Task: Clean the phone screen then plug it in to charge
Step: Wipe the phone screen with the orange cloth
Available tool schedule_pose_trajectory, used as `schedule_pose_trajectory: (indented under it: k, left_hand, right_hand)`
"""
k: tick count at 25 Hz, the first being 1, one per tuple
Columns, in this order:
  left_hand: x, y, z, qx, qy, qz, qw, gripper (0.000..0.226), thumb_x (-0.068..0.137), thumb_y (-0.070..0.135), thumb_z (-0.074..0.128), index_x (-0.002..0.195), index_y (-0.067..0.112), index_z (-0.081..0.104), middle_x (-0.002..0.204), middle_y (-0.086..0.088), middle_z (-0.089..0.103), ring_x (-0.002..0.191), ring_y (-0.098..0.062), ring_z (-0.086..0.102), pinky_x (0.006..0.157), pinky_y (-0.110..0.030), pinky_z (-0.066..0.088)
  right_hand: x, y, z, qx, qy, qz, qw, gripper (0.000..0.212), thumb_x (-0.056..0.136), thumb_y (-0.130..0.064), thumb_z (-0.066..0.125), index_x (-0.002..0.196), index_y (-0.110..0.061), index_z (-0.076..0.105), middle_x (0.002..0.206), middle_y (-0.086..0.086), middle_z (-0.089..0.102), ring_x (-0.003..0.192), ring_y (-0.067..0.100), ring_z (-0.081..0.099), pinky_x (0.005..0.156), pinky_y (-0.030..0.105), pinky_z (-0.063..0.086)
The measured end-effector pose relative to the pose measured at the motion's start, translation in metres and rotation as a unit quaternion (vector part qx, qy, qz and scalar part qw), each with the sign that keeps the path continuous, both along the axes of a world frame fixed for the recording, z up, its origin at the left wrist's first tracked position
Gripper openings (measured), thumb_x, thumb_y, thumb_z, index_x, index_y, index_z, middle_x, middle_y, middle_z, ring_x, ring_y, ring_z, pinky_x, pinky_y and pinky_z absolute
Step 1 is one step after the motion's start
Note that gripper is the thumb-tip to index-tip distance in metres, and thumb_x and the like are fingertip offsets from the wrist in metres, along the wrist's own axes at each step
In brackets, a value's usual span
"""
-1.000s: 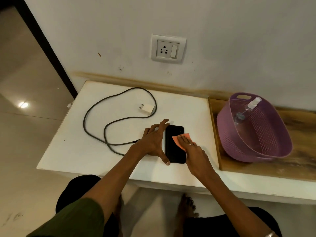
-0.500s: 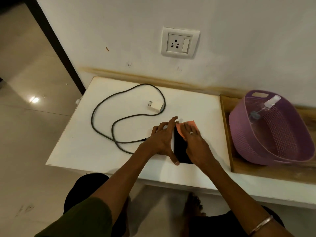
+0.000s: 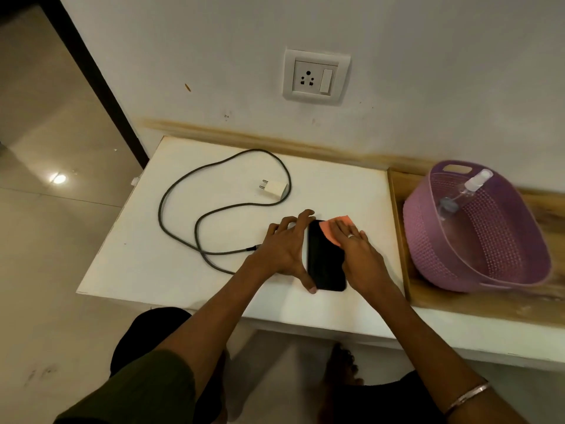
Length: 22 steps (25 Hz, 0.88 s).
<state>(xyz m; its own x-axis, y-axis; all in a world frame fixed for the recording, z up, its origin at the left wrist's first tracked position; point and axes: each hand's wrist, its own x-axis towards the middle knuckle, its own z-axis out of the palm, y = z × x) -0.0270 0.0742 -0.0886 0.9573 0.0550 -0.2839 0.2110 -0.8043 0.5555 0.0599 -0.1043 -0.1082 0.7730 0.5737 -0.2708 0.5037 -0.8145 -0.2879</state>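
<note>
No legible text, labels or numbers on anything here.

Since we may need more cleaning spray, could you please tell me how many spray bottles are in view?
1. The spray bottle leans inside the purple basket, at the right of the view. The basket's near wall could hide another lying low inside.
</note>
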Motion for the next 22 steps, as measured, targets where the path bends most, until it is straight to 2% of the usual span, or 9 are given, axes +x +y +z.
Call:
schedule_pose_trajectory:
  k: [2,4,6,8,10,12,14,19,22]
  left_hand:
    - [0.0,-0.001,0.0,0.001,-0.003,0.001,1.0,0.149,0.038,0.061,0.091,0.153,0.028,0.002,0.161,-0.001,0.017,0.148,-0.028,0.014,0.121,-0.05,0.015]
    - [0.0,-0.002,-0.002,-0.002,-0.009,0.001,1.0,0.149,0.036,0.061,0.091,0.152,0.028,0.003,0.16,-0.001,0.022,0.147,-0.027,0.017,0.119,-0.048,0.016]
    - [0.0,-0.002,-0.002,0.005,-0.013,-0.001,1.0,0.151,0.035,0.062,0.091,0.153,0.027,0.002,0.159,-0.001,0.023,0.146,-0.027,0.018,0.119,-0.048,0.018]
    - [0.0,0.0,-0.003,0.005,-0.014,0.003,1.0,0.152,0.034,0.062,0.091,0.153,0.028,0.002,0.16,0.0,0.022,0.147,-0.026,0.017,0.119,-0.048,0.017]
    - [0.0,0.001,-0.003,0.002,-0.01,0.005,1.0,0.15,0.034,0.063,0.09,0.152,0.028,0.004,0.16,0.0,0.021,0.147,-0.026,0.017,0.118,-0.048,0.017]
    - [0.0,0.0,-0.002,0.005,-0.008,0.004,1.0,0.148,0.033,0.065,0.089,0.15,0.028,0.007,0.158,0.0,0.023,0.146,-0.026,0.019,0.117,-0.048,0.018]
    - [0.0,0.0,-0.002,0.005,-0.01,0.007,1.0,0.146,0.033,0.065,0.089,0.149,0.028,0.008,0.156,0.0,0.027,0.145,-0.026,0.021,0.117,-0.048,0.019]
    - [-0.001,-0.001,-0.003,-0.006,-0.016,0.017,1.0,0.144,0.029,0.064,0.089,0.145,0.029,0.011,0.148,-0.001,0.037,0.141,-0.024,0.026,0.114,-0.044,0.022]
    - [0.0,-0.001,-0.001,-0.008,-0.006,0.018,1.0,0.143,0.031,0.062,0.09,0.146,0.029,0.012,0.15,-0.001,0.035,0.142,-0.024,0.024,0.116,-0.045,0.021]
  right_hand:
    - [-0.008,0.012,0.006,0.049,0.022,-0.039,0.998,0.065,0.097,-0.038,0.046,0.153,-0.021,0.018,0.161,0.004,0.021,0.146,0.028,0.025,0.12,0.041,0.026]
    - [-0.025,0.021,0.007,0.125,-0.026,0.031,0.991,0.055,0.099,-0.028,0.037,0.151,-0.017,0.027,0.159,0.008,0.025,0.147,0.027,0.023,0.121,0.042,0.024]
    - [-0.03,0.018,0.007,0.136,-0.072,0.139,0.978,0.068,0.087,0.001,0.05,0.15,-0.016,0.03,0.16,0.007,0.023,0.15,0.024,0.014,0.122,0.042,0.019]
    - [-0.017,0.01,0.01,0.142,-0.07,0.171,0.972,0.082,0.078,0.012,0.052,0.15,-0.023,0.032,0.161,0.0,0.021,0.151,0.02,0.01,0.123,0.039,0.014]
    - [-0.004,-0.001,0.009,0.129,-0.055,0.145,0.979,0.081,0.082,0.008,0.054,0.149,-0.03,0.031,0.161,-0.005,0.021,0.151,0.018,0.01,0.122,0.038,0.011]
    - [-0.003,-0.008,0.006,0.106,-0.003,0.022,0.994,0.068,0.092,-0.015,0.058,0.151,-0.026,0.025,0.161,0.0,0.022,0.149,0.024,0.017,0.12,0.04,0.017]
    - [-0.011,-0.003,0.001,0.08,0.052,-0.076,0.992,0.069,0.094,-0.037,0.053,0.152,-0.02,0.018,0.161,0.005,0.02,0.148,0.027,0.022,0.12,0.04,0.021]
    - [-0.045,0.007,-0.005,0.057,-0.031,0.13,0.989,0.073,0.095,-0.034,0.054,0.154,-0.021,0.013,0.163,0.001,0.011,0.151,0.023,0.01,0.12,0.029,0.004]
    - [-0.039,-0.003,0.003,0.043,-0.085,0.199,0.975,0.077,0.092,-0.027,0.059,0.154,-0.024,0.012,0.163,-0.001,0.009,0.151,0.021,0.004,0.121,0.032,-0.003]
